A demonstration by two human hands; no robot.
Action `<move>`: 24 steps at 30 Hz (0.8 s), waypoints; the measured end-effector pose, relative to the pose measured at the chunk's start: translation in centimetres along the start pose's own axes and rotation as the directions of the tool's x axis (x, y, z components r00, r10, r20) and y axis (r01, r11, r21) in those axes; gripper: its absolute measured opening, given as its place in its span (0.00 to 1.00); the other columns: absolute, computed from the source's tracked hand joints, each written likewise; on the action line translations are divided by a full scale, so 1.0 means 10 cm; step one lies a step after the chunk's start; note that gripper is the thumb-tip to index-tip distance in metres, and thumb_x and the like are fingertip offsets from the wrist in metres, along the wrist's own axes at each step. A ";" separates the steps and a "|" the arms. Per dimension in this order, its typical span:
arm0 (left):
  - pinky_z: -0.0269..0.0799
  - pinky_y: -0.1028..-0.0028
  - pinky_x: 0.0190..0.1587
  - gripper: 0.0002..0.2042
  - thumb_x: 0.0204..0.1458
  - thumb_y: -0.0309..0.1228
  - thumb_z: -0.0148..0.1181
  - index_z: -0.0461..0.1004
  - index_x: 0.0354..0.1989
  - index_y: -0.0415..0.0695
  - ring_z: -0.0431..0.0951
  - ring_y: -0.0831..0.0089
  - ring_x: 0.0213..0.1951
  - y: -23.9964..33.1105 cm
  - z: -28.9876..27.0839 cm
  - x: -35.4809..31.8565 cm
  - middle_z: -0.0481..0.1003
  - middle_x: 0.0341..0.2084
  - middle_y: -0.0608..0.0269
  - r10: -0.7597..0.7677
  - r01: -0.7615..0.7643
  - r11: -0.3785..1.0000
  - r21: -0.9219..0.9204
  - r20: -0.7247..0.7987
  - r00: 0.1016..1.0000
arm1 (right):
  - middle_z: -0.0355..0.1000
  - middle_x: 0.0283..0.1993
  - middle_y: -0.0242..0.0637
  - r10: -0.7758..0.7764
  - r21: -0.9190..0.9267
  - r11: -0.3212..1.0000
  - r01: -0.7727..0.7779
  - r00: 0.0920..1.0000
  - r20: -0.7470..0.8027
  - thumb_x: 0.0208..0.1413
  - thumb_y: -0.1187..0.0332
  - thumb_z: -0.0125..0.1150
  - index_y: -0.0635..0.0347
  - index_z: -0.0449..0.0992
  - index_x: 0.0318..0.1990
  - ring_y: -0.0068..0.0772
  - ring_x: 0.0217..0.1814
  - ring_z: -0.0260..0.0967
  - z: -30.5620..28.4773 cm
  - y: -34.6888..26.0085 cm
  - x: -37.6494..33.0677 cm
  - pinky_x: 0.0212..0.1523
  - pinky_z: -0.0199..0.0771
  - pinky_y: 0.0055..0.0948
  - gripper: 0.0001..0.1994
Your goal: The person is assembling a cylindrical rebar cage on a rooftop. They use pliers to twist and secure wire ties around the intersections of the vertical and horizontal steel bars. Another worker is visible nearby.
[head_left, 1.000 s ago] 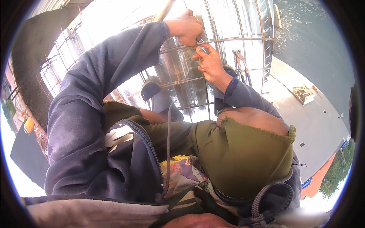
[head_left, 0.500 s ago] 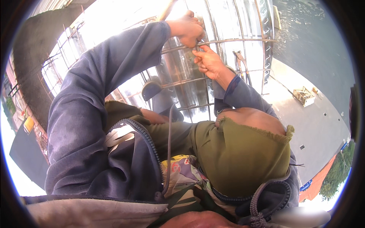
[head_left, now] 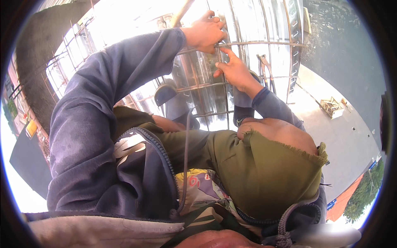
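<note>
Both hands — left hand (head_left: 205,32), right hand (head_left: 234,70) — on rebar (head_left: 264,42).

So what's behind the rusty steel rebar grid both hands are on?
Behind the rusty steel rebar grid stands a shiny ribbed metal panel. The left hand and right hand cover the crossing they grip, so any tie wire there is hidden.

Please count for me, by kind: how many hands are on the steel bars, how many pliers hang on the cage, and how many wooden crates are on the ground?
Hands: 2 (left hand, right hand)
Pliers: 1
Wooden crate: 1
Total: 4
</note>
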State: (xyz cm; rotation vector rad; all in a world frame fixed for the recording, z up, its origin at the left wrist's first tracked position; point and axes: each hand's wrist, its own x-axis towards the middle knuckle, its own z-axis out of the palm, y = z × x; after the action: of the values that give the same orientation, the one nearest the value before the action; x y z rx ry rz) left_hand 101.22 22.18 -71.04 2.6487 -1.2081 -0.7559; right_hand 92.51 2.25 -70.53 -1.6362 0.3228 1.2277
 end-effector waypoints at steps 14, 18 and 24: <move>0.56 0.43 0.69 0.23 0.43 0.39 0.77 0.78 0.48 0.47 0.74 0.62 0.56 0.09 0.28 -0.01 0.72 0.42 0.61 -0.047 0.061 0.996 0.072 -0.186 0.981 | 0.79 0.36 0.43 0.055 0.563 0.822 -0.085 0.996 0.070 0.74 0.63 0.56 0.58 0.56 0.71 0.14 0.15 0.52 -0.03 0.08 0.32 0.16 0.50 0.21 0.25; 0.55 0.43 0.69 0.24 0.44 0.39 0.75 0.79 0.51 0.48 0.73 0.62 0.57 0.04 0.18 0.00 0.73 0.44 0.60 -0.020 0.025 0.998 0.050 -0.102 0.995 | 0.77 0.32 0.39 0.049 0.565 0.824 0.042 0.988 -0.146 0.72 0.63 0.61 0.60 0.67 0.60 0.14 0.15 0.53 0.15 0.08 0.29 0.16 0.50 0.21 0.16; 0.59 0.49 0.63 0.18 0.55 0.46 0.61 0.84 0.48 0.50 0.73 0.64 0.61 -0.07 -0.22 0.04 0.76 0.51 0.59 0.019 -0.004 0.995 -0.102 0.147 0.989 | 0.76 0.29 0.35 -0.033 0.418 0.895 0.153 0.960 -0.279 0.72 0.64 0.62 0.60 0.74 0.53 0.14 0.16 0.55 0.23 0.15 0.23 0.16 0.51 0.22 0.11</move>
State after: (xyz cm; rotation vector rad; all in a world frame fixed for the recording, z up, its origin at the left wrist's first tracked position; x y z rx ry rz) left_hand 103.00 22.19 -69.47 2.5401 -1.1842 -0.9989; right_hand 91.24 4.25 -73.22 -1.3985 0.6327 0.7870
